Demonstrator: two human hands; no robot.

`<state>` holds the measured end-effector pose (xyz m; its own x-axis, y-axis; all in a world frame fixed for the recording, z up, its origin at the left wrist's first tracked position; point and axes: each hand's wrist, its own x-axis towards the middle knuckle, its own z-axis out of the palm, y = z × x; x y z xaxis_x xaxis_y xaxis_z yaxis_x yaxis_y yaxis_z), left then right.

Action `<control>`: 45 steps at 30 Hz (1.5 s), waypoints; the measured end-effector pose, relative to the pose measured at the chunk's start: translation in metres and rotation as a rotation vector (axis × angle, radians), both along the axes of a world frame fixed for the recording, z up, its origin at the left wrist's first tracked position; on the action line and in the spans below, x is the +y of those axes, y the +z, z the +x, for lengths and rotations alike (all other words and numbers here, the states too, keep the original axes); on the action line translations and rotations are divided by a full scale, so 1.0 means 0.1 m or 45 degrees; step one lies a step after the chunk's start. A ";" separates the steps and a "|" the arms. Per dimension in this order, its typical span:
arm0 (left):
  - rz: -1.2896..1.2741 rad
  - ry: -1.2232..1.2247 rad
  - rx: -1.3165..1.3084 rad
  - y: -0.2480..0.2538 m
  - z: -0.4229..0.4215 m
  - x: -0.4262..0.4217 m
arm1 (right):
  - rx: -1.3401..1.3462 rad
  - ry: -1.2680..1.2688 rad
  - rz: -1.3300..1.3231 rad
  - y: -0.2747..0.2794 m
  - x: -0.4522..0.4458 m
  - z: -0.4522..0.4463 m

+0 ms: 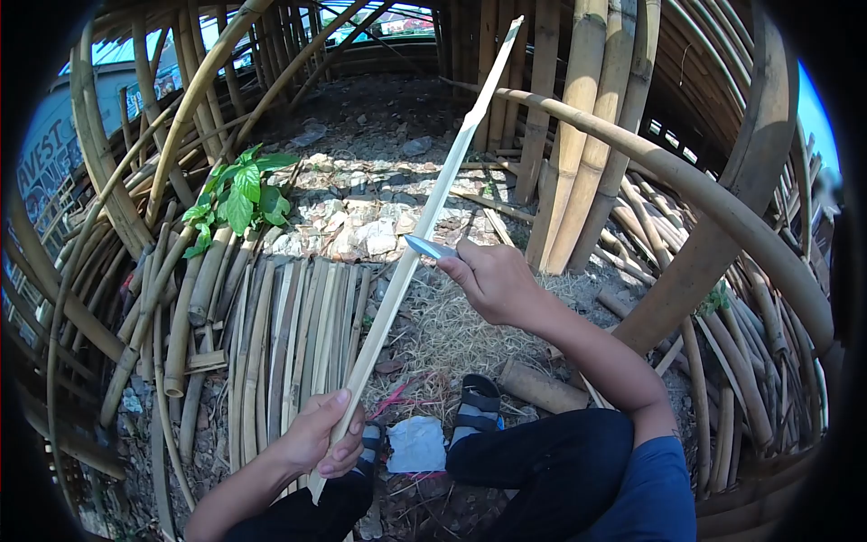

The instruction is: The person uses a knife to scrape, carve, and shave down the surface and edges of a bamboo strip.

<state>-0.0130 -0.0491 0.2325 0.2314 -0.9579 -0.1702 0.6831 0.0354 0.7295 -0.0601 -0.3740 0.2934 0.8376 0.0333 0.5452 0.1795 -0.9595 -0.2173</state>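
A long, pale bamboo strip [440, 187] runs diagonally from low centre-left up to the top of the view. My left hand [323, 435] is closed round its lower end. My right hand [495, 278] is closed on a knife, whose handle is mostly hidden by the fingers. The knife's blade [429, 247] points left and lies against or just over the strip near its middle; contact is hard to tell.
Several split bamboo strips [298, 339] lie side by side at left. A leafy plant [239, 196] grows behind them. Shavings [461, 339] cover the ground by my feet. A thick curved bamboo pole [668, 163] crosses the right side; upright poles [578, 135] stand behind.
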 end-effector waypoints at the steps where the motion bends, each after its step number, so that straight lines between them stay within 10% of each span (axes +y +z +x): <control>1: -0.003 -0.003 -0.003 0.01 0.00 0.00 | 0.031 -0.095 0.078 0.01 -0.07 0.04; 20: 0.128 -0.060 -0.002 -0.03 0.01 0.04 | -0.143 -0.557 0.423 0.16 -1.10 0.22; 33: 0.399 0.388 -0.295 -0.05 0.18 0.08 | 0.519 -0.641 -0.244 -0.85 -1.30 0.16; 39: 0.443 0.613 -0.431 -0.10 0.21 0.04 | 0.799 -0.323 -1.053 -1.17 -1.29 0.25; 45: 0.388 0.902 -0.377 -0.26 0.22 -0.08 | 0.785 -0.365 -0.871 -0.78 -0.62 0.33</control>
<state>0.0094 -0.0568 0.2067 0.8392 -0.4898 -0.2364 0.3515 0.1567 0.9230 -0.0267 -0.4364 0.2153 0.9960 -0.0703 -0.0548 -0.0402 -0.9031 0.4275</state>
